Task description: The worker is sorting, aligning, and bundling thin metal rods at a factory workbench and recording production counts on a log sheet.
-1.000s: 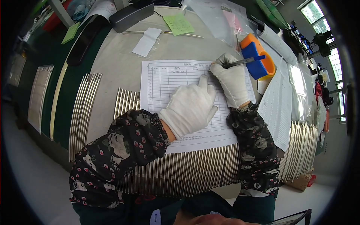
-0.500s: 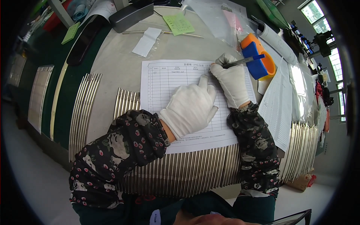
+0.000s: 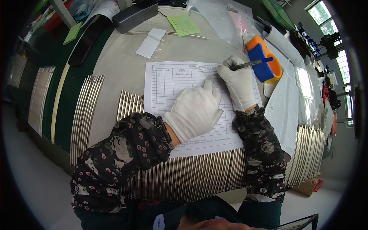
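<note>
A white printed form sheet (image 3: 174,82) with a ruled table lies on the workbench. My left hand (image 3: 195,109), in a white glove, rests flat on the sheet with fingers together, pinning it down. My right hand (image 3: 238,82), also gloved, is closed around a dark pen (image 3: 251,64) whose tip touches the upper right part of the sheet. Both forearms wear dark flower-patterned sleeves.
Rows of shiny curved metal rods (image 3: 180,176) lie along the near edge, with more of them (image 3: 86,111) to the left. An orange and blue block (image 3: 264,61) sits by the pen. Green paper slips (image 3: 184,25), a white slip (image 3: 150,43), a grey box (image 3: 134,15) and plastic bags (image 3: 226,21) lie farther back.
</note>
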`<move>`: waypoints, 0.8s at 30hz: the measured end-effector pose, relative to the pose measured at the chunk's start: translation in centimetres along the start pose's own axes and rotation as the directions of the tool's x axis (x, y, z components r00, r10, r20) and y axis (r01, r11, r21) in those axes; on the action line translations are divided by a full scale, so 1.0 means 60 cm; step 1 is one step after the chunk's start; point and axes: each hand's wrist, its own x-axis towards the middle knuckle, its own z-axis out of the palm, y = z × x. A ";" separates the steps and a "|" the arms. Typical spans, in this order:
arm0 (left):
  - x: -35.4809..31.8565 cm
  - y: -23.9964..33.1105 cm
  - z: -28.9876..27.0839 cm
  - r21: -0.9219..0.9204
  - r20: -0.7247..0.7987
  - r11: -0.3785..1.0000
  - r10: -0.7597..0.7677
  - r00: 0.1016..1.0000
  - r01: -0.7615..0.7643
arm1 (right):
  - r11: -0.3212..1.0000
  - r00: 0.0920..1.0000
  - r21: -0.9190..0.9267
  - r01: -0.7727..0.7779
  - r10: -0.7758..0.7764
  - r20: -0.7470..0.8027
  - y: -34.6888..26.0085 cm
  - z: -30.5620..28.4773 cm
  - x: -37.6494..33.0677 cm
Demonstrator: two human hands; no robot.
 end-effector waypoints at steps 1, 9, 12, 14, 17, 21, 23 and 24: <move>0.000 0.001 0.000 0.015 0.000 1.000 0.003 1.000 -0.003 | 1.000 1.000 -0.017 -0.017 0.016 -0.007 -0.002 0.001 -0.001; 0.004 0.000 0.001 0.012 0.010 1.000 -0.005 1.000 0.004 | 0.999 1.000 -0.053 0.000 0.000 0.001 0.005 -0.003 0.005; 0.001 0.000 0.001 0.017 -0.016 1.000 0.012 1.000 -0.012 | 0.999 1.000 -0.041 -0.002 0.002 0.003 0.003 -0.001 0.003; 0.001 0.000 0.001 0.016 0.003 1.000 -0.001 1.000 0.001 | 1.000 1.000 -0.029 -0.005 0.005 -0.007 0.003 0.000 0.003; 0.000 0.002 -0.003 0.005 0.016 1.000 -0.004 1.000 0.004 | 1.000 1.000 -0.023 0.008 -0.009 -0.029 0.001 -0.001 0.001; 0.001 0.001 -0.001 0.021 0.012 1.000 0.005 1.000 -0.006 | 0.997 1.000 -0.071 0.020 -0.022 -0.019 0.006 -0.002 0.003; 0.001 0.000 0.000 -0.016 -0.007 1.000 0.003 1.000 -0.003 | 0.997 1.000 -0.074 0.020 -0.021 -0.013 0.005 -0.001 0.002; 0.000 0.000 -0.001 -0.015 -0.007 1.000 0.002 1.000 -0.002 | 0.998 1.000 -0.068 0.009 -0.009 -0.012 0.001 0.000 0.000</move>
